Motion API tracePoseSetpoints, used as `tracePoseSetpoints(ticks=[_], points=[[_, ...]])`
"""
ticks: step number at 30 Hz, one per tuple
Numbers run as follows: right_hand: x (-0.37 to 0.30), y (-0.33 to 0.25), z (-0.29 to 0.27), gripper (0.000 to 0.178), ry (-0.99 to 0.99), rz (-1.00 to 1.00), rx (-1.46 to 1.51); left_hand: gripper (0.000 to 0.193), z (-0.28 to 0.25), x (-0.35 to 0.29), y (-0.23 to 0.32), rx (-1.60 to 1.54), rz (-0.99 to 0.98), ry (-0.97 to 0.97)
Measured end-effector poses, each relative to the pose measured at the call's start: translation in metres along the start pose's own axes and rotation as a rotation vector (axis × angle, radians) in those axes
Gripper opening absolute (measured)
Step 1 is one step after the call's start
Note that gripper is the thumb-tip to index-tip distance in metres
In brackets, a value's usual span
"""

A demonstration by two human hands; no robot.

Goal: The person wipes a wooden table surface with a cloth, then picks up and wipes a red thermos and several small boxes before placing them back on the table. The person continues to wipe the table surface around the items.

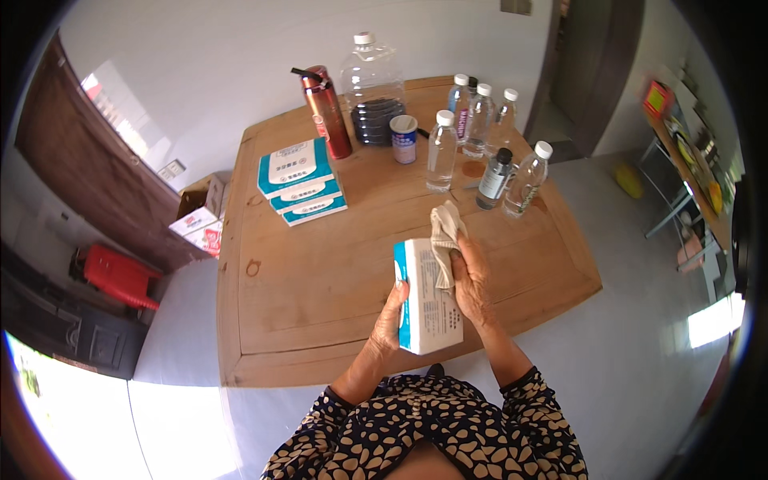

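A white and teal tissue pack (432,316) is held up over the table's near edge. My left hand (390,314) grips its left side, thumb along the teal face. In my right hand (472,280) is a bunched beige cloth (445,240), pressed against the pack's upper right edge. The right fingers are wrapped round the cloth and partly hidden by it. Farther left on the table, several similar packs (300,170) form a stack.
The wooden table (304,320) carries a red flask (328,112), a large jug with dark contents (374,96), a blue and white can (404,140) and several white-capped bottles (442,152). A dark-capped bottle (494,180) stands among them. Cardboard boxes (200,212) sit left of the table.
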State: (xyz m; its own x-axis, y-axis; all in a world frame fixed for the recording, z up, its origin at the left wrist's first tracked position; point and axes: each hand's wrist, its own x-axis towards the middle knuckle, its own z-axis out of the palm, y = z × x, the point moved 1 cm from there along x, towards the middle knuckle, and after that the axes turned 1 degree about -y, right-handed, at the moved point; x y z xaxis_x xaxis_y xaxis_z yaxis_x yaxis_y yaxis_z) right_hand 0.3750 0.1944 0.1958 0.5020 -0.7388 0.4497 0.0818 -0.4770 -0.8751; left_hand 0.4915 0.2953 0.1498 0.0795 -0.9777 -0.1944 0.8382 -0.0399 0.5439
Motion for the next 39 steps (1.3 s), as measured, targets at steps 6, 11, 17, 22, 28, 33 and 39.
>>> tracePoseSetpoints(ticks=[6,11,17,22,28,33,39], points=[[-0.027,-0.008,0.007,0.03,-0.258,-0.347,-0.356,0.077,-0.013,0.009,0.008,-0.225,0.245,0.03],[-0.006,-0.003,0.007,0.036,-0.394,-0.412,-0.363,0.096,-0.038,-0.005,-0.011,0.03,0.223,0.124],[0.025,0.003,0.015,0.037,-0.29,-0.317,-0.301,0.11,-0.027,-0.004,-0.018,0.131,0.176,0.158],[0.002,0.004,0.024,0.039,-0.366,-0.348,-0.162,0.088,-0.04,-0.008,0.007,-0.162,0.377,0.187],[-0.034,0.066,0.023,0.038,-0.153,-0.283,-0.615,0.077,-0.075,-0.013,0.026,-0.271,0.429,0.183],[-0.043,0.073,0.038,0.036,-0.251,-0.33,-0.877,0.062,-0.083,-0.015,0.032,-0.283,0.347,0.25],[-0.029,0.085,0.041,0.026,-0.053,-0.002,-0.212,0.055,-0.092,-0.013,0.04,-0.073,0.345,0.3]])
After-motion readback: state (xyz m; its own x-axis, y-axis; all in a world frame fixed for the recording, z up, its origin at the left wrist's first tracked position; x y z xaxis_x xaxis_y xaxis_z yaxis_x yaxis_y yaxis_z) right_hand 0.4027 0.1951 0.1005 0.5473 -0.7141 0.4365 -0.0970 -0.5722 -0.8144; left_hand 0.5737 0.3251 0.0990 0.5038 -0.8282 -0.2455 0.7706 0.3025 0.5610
